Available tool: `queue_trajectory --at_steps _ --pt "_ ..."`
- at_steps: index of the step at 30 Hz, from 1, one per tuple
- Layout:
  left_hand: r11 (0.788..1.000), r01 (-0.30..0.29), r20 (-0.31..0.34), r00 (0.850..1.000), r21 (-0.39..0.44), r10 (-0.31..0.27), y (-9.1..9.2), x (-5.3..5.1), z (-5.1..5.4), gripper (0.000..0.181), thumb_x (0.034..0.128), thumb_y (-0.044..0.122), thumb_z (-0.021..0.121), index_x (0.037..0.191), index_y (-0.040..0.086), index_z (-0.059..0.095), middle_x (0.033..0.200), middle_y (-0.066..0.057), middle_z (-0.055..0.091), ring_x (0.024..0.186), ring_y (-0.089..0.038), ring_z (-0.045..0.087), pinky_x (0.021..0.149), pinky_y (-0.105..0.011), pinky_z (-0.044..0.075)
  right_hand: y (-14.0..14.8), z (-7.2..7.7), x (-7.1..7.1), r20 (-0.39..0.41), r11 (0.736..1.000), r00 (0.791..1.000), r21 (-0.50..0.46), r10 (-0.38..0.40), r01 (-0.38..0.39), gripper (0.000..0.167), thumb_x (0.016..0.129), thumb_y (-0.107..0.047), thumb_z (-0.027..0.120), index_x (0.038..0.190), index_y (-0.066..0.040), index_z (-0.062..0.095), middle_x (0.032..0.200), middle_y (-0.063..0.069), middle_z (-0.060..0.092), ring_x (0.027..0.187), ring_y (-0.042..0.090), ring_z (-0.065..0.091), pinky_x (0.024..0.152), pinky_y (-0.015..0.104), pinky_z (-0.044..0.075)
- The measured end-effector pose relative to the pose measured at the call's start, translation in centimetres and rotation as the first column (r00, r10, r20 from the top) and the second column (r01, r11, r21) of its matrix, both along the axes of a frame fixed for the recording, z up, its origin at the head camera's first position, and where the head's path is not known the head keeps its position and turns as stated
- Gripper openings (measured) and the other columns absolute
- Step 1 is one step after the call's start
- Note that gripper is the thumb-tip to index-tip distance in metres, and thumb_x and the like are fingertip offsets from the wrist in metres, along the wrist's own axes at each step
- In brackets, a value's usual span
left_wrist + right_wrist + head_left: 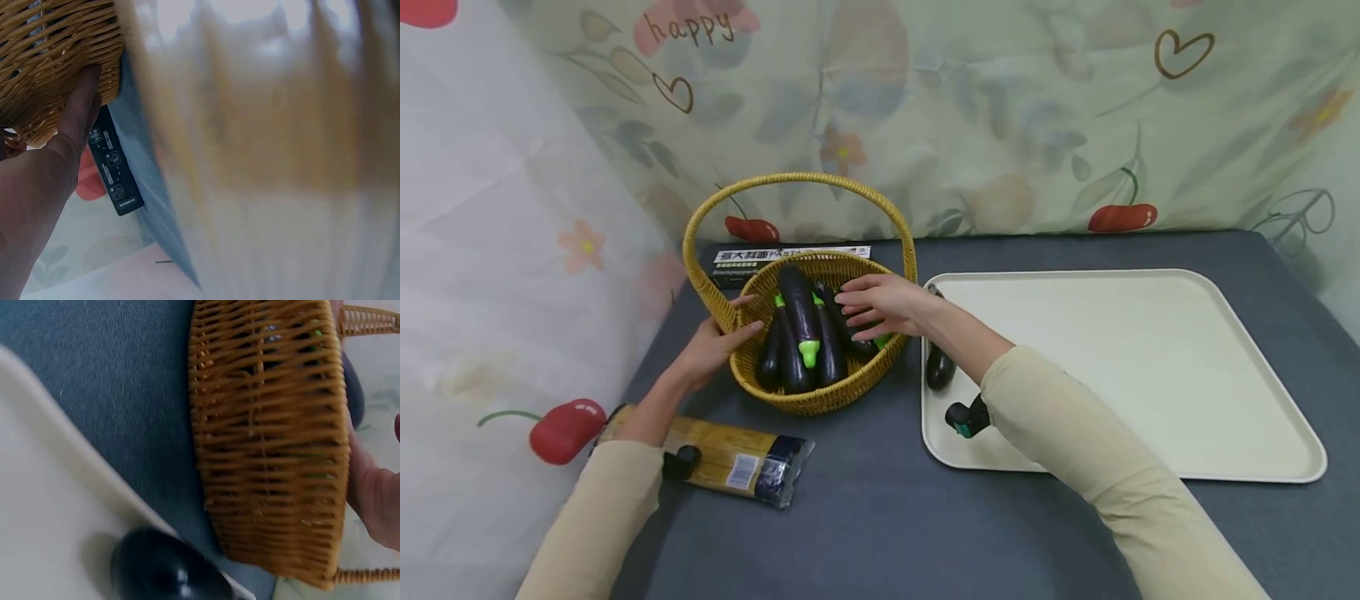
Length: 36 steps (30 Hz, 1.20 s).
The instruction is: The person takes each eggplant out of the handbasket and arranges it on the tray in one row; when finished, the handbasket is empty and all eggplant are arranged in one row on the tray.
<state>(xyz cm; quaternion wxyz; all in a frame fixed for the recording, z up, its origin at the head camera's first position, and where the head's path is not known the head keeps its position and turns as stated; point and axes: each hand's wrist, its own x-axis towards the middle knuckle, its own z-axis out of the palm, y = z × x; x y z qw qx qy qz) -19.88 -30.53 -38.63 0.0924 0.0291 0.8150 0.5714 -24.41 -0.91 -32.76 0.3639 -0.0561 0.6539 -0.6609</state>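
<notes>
eggplants [799, 307] lay in the basket [808, 403] left of frame centre, long axes mostly up-down; the right hand [891, 305], fingers apart, hung nearest the rightmost one; the left hand [707, 351] gripped the basket's left side.

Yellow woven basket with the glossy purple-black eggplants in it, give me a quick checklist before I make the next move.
1. Yellow woven basket touched by left hand: ok, at its left side.
2. Firmness of that hold: cannot tell.
3. Right hand over the basket: ok, at its right side, fingers extended.
4. Right hand touching a purple-black eggplant: cannot tell.
5. Cream rectangular tray beside the basket: ok, on the right; one dark eggplant lies at its left edge.
6. Left forearm away from the yellow, plastic-wrapped pasta pack: not ok, it crosses above.
</notes>
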Motion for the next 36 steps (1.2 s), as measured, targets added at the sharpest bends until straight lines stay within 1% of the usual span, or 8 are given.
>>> queue_trajectory --at_steps 5,14,19,26,30,31,32,36 --pt "1.000 -0.001 -0.003 1.000 -0.008 0.001 0.0 0.1 -0.1 0.065 0.0982 0.028 0.056 0.152 0.012 0.023 0.142 -0.026 0.035 0.125 -0.039 0.040 0.096 -0.052 0.037 -2.0 -0.6 -0.1 -0.015 0.999 1.000 0.037 -0.028 0.028 0.056 0.095 -0.017 0.062 0.144 -0.007 0.039 0.136 0.017 0.046 0.119 0.033 0.050 0.080 0.038 0.052" --pt "1.000 -0.022 0.004 1.000 -0.012 0.022 0.2 -0.1 -0.2 0.067 0.0968 0.030 0.058 0.152 0.013 0.024 0.140 -0.024 0.037 0.122 -0.038 0.043 0.093 -0.049 0.040 -4.2 -0.4 0.5 -0.108 0.992 0.993 0.118 -0.038 0.051 0.062 0.090 -0.016 0.068 0.145 -0.009 0.040 0.139 0.013 0.046 0.118 0.032 0.052 0.076 0.037 0.053" --pt "1.000 -0.021 0.002 1.000 -0.020 0.021 0.1 -0.1 -0.1 0.067 0.0966 0.032 0.058 0.152 0.013 0.025 0.140 -0.024 0.038 0.122 -0.038 0.044 0.092 -0.048 0.041 -5.5 -0.1 1.1 -0.198 0.975 0.978 0.196 -0.063 0.103 0.066 0.086 -0.014 0.073 0.144 -0.010 0.041 0.137 0.014 0.045 0.114 0.032 0.054 0.071 0.035 0.054" --pt "1.000 -0.012 -0.008 1.000 -0.015 0.012 0.1 -0.1 -0.1 0.065 0.0967 0.030 0.058 0.151 0.012 0.026 0.139 -0.023 0.039 0.121 -0.038 0.045 0.090 -0.045 0.043 -7.3 0.0 1.6 -0.292 0.931 0.954 0.327 -0.065 0.163 0.076 0.082 -0.016 0.077 0.146 -0.008 0.038 0.140 0.014 0.043 0.108 0.028 0.057 0.067 0.035 0.055" --pt "1.000 -0.009 -0.009 1.000 -0.019 0.009 0.1 0.1 0.0 0.066 0.0976 0.029 0.057 0.152 0.012 0.023 0.140 -0.025 0.037 0.122 -0.039 0.043 0.093 -0.049 0.041 -7.8 0.1 1.6 -0.297 0.921 0.953 0.354 -0.055 0.163 0.077 0.083 -0.012 0.076 0.148 -0.008 0.034 0.140 0.016 0.042 0.105 0.029 0.059 0.068 0.035 0.054" --pt "1.000 -0.011 -0.003 1.000 -0.018 0.011 0.3 0.2 0.4 0.065 0.0983 0.027 0.056 0.152 0.011 0.023 0.140 -0.026 0.036 0.122 -0.040 0.043 0.094 -0.051 0.040 -7.8 0.0 1.6 -0.289 0.923 0.956 0.351 -0.056 0.160 0.077 0.084 -0.011 0.075 0.148 -0.008 0.033 0.140 0.016 0.042 0.105 0.029 0.059 0.069 0.035 0.054" --pt "1.000 -0.010 -0.001 1.000 -0.021 0.010 0.5 0.4 0.7 0.064 0.0989 0.025 0.055 0.152 0.010 0.022 0.141 -0.027 0.035 0.123 -0.041 0.042 0.095 -0.051 0.039 -7.8 0.1 1.6 -0.281 0.926 0.958 0.343 -0.058 0.156 0.076 0.084 -0.009 0.075 0.148 -0.009 0.033 0.139 0.016 0.043 0.105 0.029 0.059 0.069 0.035 0.054" --pt "1.000 -0.016 0.012 1.000 -0.016 0.016 0.5 0.5 0.9 0.064 0.0996 0.021 0.053 0.153 0.009 0.020 0.141 -0.028 0.034 0.123 -0.041 0.041 0.096 -0.052 0.038 -7.4 0.0 1.4 -0.225 0.951 0.972 0.280 -0.065 0.128 0.075 0.085 -0.006 0.073 0.149 -0.010 0.033 0.136 0.015 0.044 0.107 0.029 0.059 0.071 0.036 0.054"
